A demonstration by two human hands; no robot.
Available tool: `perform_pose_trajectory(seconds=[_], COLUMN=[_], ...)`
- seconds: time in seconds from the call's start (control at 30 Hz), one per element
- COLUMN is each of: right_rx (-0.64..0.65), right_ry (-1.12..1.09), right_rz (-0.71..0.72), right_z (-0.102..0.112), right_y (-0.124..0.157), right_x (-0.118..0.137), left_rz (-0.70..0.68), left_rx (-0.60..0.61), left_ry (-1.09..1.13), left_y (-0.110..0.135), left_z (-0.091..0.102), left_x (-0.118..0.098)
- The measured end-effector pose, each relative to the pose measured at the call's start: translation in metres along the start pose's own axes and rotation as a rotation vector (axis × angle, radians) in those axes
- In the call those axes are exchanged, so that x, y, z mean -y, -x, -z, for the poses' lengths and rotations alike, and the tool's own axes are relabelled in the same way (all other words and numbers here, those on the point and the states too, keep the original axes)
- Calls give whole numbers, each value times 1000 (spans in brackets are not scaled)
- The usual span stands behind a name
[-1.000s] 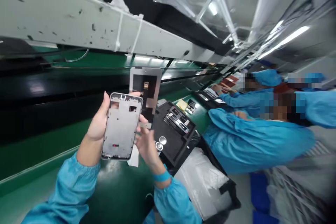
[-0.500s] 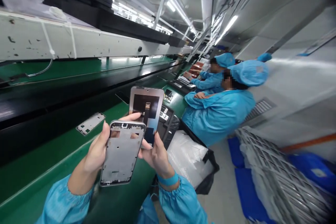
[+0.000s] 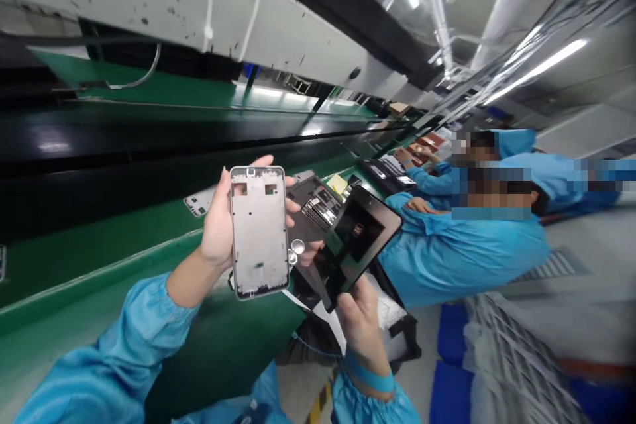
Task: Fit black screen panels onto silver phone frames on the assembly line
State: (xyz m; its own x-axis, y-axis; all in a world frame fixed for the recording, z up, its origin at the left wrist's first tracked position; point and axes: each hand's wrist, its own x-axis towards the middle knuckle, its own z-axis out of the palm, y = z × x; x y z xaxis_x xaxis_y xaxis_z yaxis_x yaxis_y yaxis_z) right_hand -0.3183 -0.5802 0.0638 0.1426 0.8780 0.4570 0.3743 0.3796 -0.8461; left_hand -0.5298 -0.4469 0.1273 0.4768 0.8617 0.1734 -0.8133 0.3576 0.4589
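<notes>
Head view: left hand (image 3: 218,235) half-curled behind a bare metal phone midframe (image 3: 258,232), upright above a green workbench (image 3: 99,252); right hand (image 3: 360,324) closed on the lower edge of a tilted dark phone display (image 3: 355,245), just beside the frame, near a black parts tray (image 3: 311,202).

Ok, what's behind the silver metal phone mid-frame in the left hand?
Behind the silver mid-frame: the left hand, showing through the two top cut-outs. The frame covers the rest of that hand and anything beyond.
</notes>
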Motion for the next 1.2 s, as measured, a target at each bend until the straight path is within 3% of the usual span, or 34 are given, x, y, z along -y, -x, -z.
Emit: perform_pose_trajectory(seconds=[0.13, 0.23, 0.43, 0.77, 0.87, 1.0, 1.2], right_rx=[207, 291, 341, 339, 299, 149, 92], right_ry=[308, 343, 390, 453, 349, 129, 56], right_rz=[250, 268, 254, 254, 229, 127, 65], right_z=[6, 5, 7, 5, -12, -47, -70], right_y=[-8, -12, -11, -18, -22, -24, -22], right_x=[22, 28, 23, 25, 23, 14, 1], left_rz=[-88, -152, -219, -290, -269, -250, -336], left_rx=[-109, -123, -78, 7, 88, 185, 125], left_ry=[-38, -64, -126, -239, -351, -529, -676], left_y=[-8, -12, -14, -11, -10, -12, -13], left_z=[5, 10, 20, 22, 27, 36, 37], left_x=[6, 7, 3, -2, -7, -20, -23])
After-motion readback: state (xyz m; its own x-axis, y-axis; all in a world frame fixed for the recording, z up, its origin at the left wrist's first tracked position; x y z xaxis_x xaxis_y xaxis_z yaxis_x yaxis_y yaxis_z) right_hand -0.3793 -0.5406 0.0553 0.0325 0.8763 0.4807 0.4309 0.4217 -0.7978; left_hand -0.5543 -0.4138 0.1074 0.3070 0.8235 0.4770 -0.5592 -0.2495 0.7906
